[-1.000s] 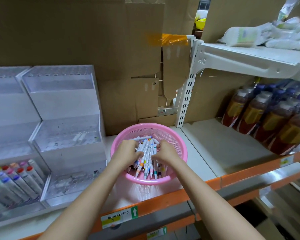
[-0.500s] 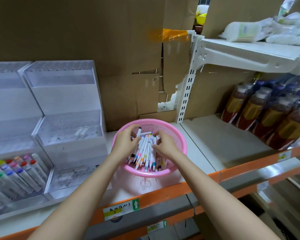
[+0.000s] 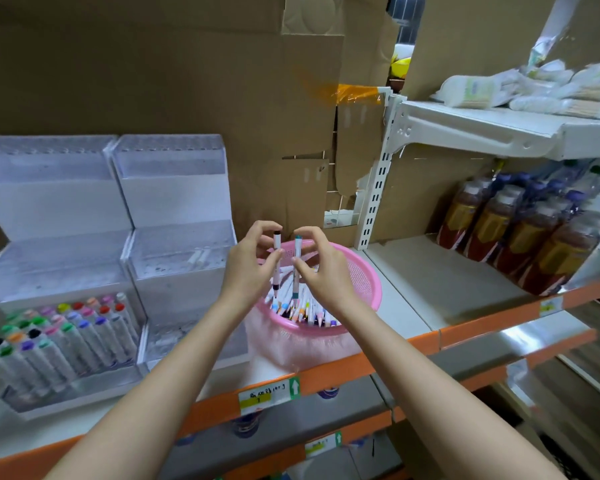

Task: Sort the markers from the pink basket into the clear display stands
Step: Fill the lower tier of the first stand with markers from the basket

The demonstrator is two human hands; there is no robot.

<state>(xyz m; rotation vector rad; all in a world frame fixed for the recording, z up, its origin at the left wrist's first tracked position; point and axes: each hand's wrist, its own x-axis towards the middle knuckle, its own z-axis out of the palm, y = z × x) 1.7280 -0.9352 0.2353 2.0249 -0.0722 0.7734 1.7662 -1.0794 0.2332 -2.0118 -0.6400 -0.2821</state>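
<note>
Markers [image 3: 302, 306] lie heaped in the pink basket [image 3: 361, 275], which sits on the shelf [image 3: 440, 282] at about 6 o'clock from the cardboard backing [image 3: 153, 81], just right of the clear display stands. Two markers are lifted out and held upright above the heap. Left hand [image 3: 246, 268], grip pinched on a white marker with black cap [image 3: 277, 261], thumb and fingers closed around the barrel mid-length, cap end at 12 o'clock. Right hand [image 3: 323, 268], grip pinched on a white marker with teal cap [image 3: 296, 268], same upright pose, cap at 12 o'clock. The two held markers stand side by side, near each other, apart. Their lower tips are just over the pile in the basket.

Left display stand [image 3: 49, 202] at 9 o'clock of the basket: stepped, upper tiers without markers, lowest tier filled with rows of thick grey-bodied markers with coloured caps [image 3: 66, 327], tilted back. Right display stand [image 3: 174, 209] just beside the basket at 9 o'clock: a couple of pale items lie flat on the middle tier; can't tell what they are.

Bottles [image 3: 520, 237] with dark red contents and yellow labels at 3 o'clock on the same shelf, well apart from the basket. White packets [image 3: 534, 88] on the upper shelf at 1 o'clock. Price label [image 3: 267, 396] on the orange shelf edge at 6 o'clock, below the basket.
</note>
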